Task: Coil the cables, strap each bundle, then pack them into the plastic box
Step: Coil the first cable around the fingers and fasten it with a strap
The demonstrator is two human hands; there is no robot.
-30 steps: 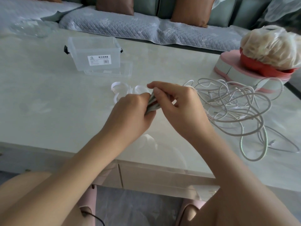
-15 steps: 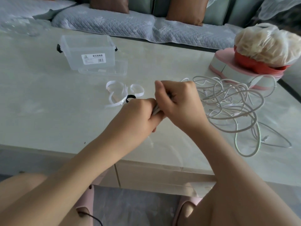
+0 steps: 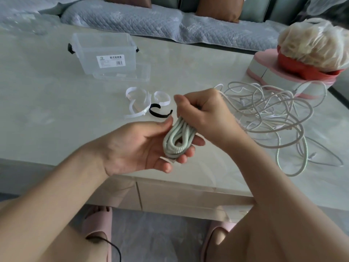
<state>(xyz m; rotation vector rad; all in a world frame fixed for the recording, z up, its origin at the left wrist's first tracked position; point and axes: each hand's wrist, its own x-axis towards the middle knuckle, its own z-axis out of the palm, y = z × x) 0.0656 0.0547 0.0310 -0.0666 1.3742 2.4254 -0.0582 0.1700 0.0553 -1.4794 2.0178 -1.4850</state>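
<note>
A pale green coiled cable (image 3: 177, 139) lies across the palm and fingers of my left hand (image 3: 143, 148), palm up over the table's front edge. My right hand (image 3: 204, 114) grips the coil's upper end from above, fingers curled round it. Behind the hands lie several white straps (image 3: 138, 100) and one black strap (image 3: 159, 112) on the table. To the right, a loose tangle of white and braided cables (image 3: 273, 118) spreads over the table. The clear plastic box (image 3: 105, 52) stands open at the back left, its lid (image 3: 122, 74) lying in front of it.
A pink and grey box (image 3: 279, 76) holding a red bowl with a filled plastic bag (image 3: 313, 42) stands at the back right. A sofa with cushions (image 3: 151, 17) runs behind the marble table (image 3: 47, 103). Pink slippers show on the floor below.
My left hand has turned palm up and opened, so the folded cable bundle now shows in it. My right hand has shifted up to the bundle's top end.
</note>
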